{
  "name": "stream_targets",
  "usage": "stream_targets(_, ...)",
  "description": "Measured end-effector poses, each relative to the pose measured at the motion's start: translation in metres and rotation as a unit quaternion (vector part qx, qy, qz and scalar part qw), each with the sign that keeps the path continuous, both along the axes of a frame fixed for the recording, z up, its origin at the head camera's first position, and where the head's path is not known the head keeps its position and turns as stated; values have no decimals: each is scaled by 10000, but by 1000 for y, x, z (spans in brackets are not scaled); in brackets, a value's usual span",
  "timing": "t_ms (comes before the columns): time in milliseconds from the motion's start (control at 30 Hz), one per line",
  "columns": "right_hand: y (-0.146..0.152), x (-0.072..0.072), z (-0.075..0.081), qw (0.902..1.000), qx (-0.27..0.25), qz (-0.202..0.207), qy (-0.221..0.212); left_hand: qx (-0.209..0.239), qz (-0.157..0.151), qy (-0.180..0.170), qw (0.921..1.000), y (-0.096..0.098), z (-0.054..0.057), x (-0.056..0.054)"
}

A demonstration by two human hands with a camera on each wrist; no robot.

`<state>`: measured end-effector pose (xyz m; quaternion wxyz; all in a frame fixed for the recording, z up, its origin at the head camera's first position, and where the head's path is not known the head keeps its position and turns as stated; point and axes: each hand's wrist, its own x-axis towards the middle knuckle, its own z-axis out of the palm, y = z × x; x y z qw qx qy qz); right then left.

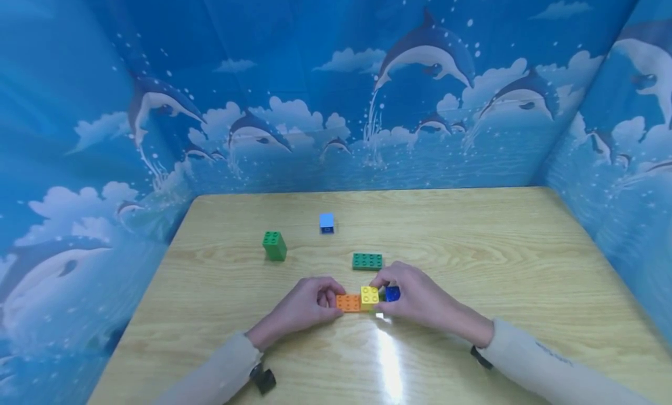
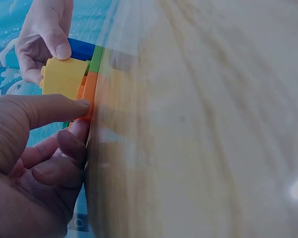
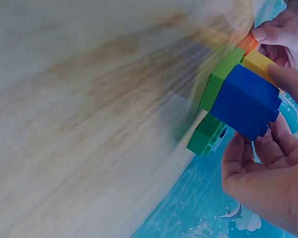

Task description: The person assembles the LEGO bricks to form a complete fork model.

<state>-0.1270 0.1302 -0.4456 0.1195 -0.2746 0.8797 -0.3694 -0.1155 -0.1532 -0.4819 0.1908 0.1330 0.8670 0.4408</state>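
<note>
At the near middle of the table, my left hand point(image 1: 310, 303) pinches the left end of an orange building brick point(image 1: 347, 303) between thumb and fingers. A yellow brick point(image 1: 370, 296) sits over the orange brick's right end, studs up, and my right hand point(image 1: 415, 294) grips it from the right with thumb and fingers at its sides. Beyond the orange brick, a light green brick point(image 3: 223, 74) lies low in the same row. On the light green brick stands a dark blue brick point(image 3: 246, 101), partly hidden by my right hand in the head view.
Behind the hands lies a dark green brick point(image 1: 367, 261) with several studs. A tall green brick stack point(image 1: 275, 246) stands farther left. Near the back, a light blue brick point(image 1: 326, 222) rests with its side turned up. A dolphin-print curtain point(image 1: 315, 101) surrounds the wooden table point(image 1: 472, 230).
</note>
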Motion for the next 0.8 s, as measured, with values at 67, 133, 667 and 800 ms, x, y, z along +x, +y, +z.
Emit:
stream_targets(67,0,-1,0,10000,-29,-18,-57,-27,11,-14,10000,1,0,0)
stream_targets(133,0,-2,-1,9998,-72,-45,-163,-48,30,-30,10000,1,1,0)
stream_targets(667,-1,-5,-3,9997,-234,6,-111,-27,50,29,10000,1,3,0)
stream_targets(800,0,-4,-4,9991,-285,-52,-316,-7,32,2,10000,2,2,1)
